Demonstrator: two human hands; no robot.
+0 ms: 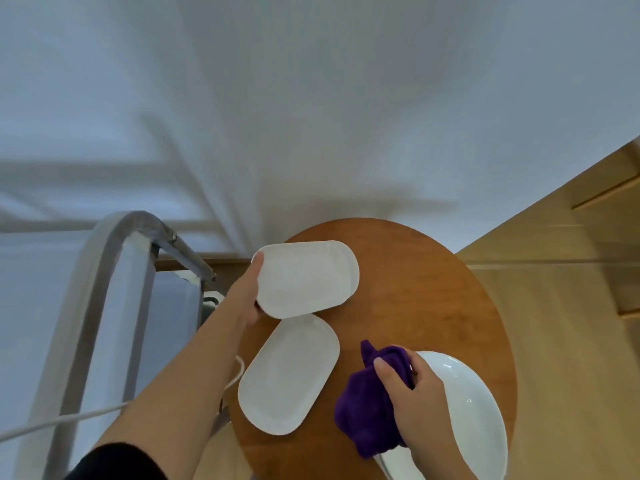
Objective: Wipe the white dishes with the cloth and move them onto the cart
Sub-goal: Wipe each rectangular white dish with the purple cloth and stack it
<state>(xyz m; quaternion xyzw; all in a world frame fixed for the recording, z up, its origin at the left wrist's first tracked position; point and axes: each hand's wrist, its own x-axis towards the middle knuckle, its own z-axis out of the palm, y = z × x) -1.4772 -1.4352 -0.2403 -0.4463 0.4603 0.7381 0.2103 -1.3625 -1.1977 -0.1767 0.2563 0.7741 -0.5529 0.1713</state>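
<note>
My left hand (246, 295) grips the left end of a white oblong dish (306, 278), holding it lifted over the far left of the round wooden table (415, 289). A second white oblong dish (289, 374) lies flat on the table just below it. My right hand (414, 393) holds a bunched purple cloth (367, 407) at the table's near right. Under that hand sits a large white oval plate (474, 403), partly hidden by my wrist and the cloth.
The cart's grey metal handle frame (114, 278) stands to the left of the table, draped in white. A white cable (69, 419) runs across the lower left. White sheeting fills the background, and wooden panelling (571, 271) lies to the right.
</note>
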